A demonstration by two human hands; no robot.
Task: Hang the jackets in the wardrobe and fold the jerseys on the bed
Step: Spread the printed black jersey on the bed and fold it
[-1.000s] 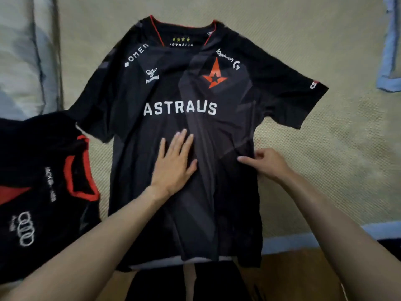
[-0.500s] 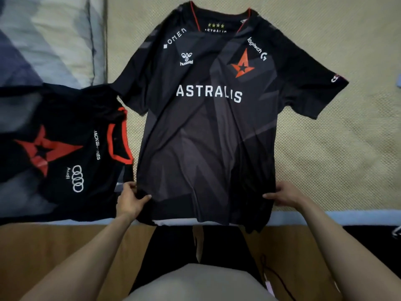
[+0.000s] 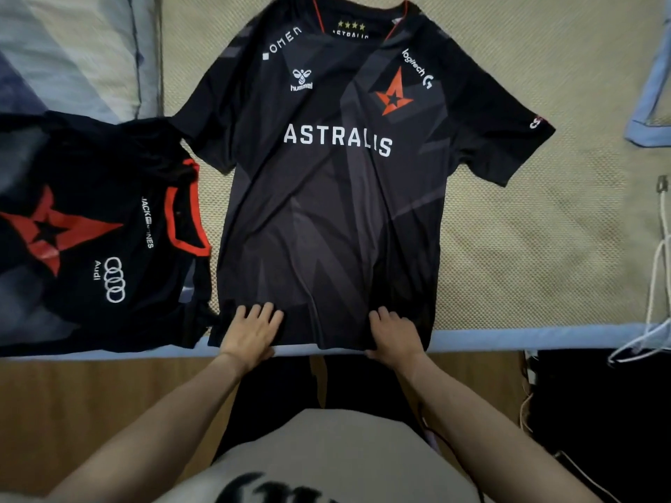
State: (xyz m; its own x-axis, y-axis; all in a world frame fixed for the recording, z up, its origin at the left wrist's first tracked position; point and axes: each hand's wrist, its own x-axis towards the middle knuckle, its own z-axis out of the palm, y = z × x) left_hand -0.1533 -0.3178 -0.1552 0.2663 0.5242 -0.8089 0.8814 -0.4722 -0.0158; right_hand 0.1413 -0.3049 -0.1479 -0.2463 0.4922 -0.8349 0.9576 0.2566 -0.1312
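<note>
the black astralis jersey (image 3: 334, 197) lies face up and spread flat across the centre of the frame on a beige woven mat (image 3: 526, 248) that covers the bed. its collar is cut off at the top edge of the frame. its hem reaches the light blue border (image 3: 508, 337) of the mat at the bed's near edge.

the left hand (image 3: 250, 332) rests palm down on the hem at lower centre, fingers spread, gripping nothing. the right hand (image 3: 394, 334) rests on the hem just to its right, fingers curled over the cloth; whether it pinches the fabric cannot be told.

a second jersey (image 3: 90, 241), black with a red collar and a red star, lies rotated at the left edge of the frame, partly cut off, touching the first jersey's left sleeve. it overlaps a pale grey-blue pillow (image 3: 72, 49) in the upper left.

white wire hangers (image 3: 653, 314) show at the right edge, partly out of frame. the jersey fabric is smooth with a faint angular grey pattern; the mat has a fine mesh texture. wood flooring (image 3: 90, 401) fills the lower left.
</note>
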